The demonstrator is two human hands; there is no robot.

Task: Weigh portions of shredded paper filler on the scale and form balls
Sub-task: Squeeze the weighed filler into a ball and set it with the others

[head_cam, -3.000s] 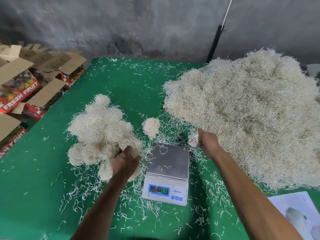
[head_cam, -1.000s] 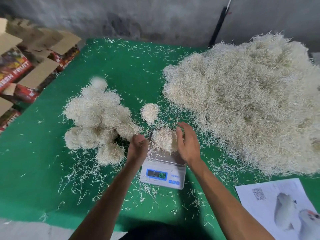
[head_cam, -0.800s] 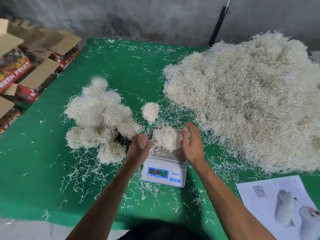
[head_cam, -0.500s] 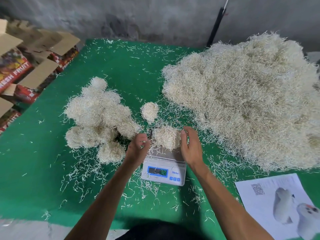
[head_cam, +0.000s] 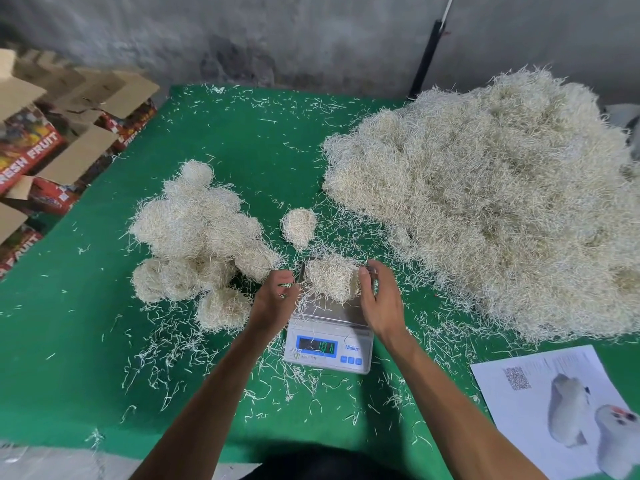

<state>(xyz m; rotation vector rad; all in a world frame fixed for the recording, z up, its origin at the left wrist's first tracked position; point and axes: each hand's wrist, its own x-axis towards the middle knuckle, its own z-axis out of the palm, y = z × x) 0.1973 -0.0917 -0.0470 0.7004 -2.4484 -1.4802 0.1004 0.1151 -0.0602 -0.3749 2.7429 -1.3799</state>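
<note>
I was at the weighing step: a portion of shredded paper filler sat on the platform of the scale, right between my hands. My left hand hovered just left of it with its fingers curled in, pinching a few loose strands as far as I could tell, while my right hand stood just right of it, fingers fairly straight and fingertips at the wad's edge, not gripping. The display was lit but too blurred for me to read. My guess was that the next move called for checking the number, then adding or plucking off strands, drawing from the big loose heap beyond my right hand, before rolling the portion into a ball to join the finished balls beyond my left hand on the green counter. Three seconds before, the platform had been bare, my left hand at the balls and my right at the heap; half a second before, almost nothing differed.
</note>
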